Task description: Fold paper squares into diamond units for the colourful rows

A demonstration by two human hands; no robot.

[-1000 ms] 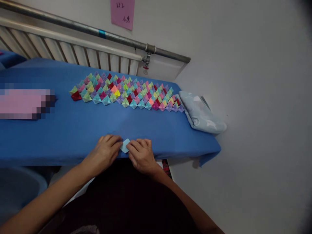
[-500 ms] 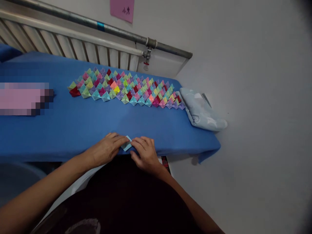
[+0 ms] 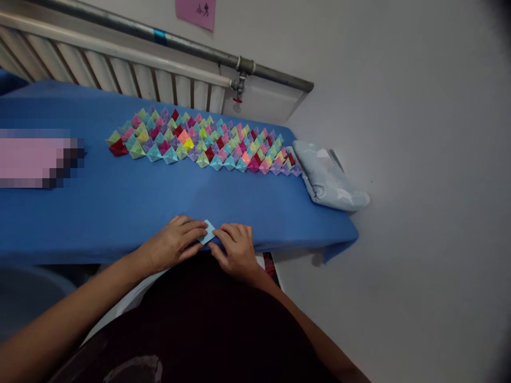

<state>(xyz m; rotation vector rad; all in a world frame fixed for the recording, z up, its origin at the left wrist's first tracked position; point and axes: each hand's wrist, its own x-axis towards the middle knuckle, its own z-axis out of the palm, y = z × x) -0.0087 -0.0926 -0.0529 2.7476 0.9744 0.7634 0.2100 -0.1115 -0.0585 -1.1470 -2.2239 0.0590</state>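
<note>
A small light blue piece of folded paper (image 3: 207,232) lies at the front edge of the blue-covered table (image 3: 151,197), between my two hands. My left hand (image 3: 175,243) presses on its left side, fingers together on the paper. At its right corner, the fingertips of my right hand (image 3: 236,247) touch the paper, with the thumb close to its lower edge. Farther back stand rows of small folded paper boats (image 3: 203,159) in many colours, packed closely side by side.
A folded grey-blue patterned cloth (image 3: 333,178) lies at the table's right end. Pink pixelated material (image 3: 32,162) is on the left. Behind the table are a radiator (image 3: 131,80) and a metal pipe (image 3: 191,47) with a valve (image 3: 239,88).
The light blue paper now lies flatter, showing a squarer face. My left fingers have shifted slightly over it, and my right thumb has moved a little left. The whole view has shifted slightly.
</note>
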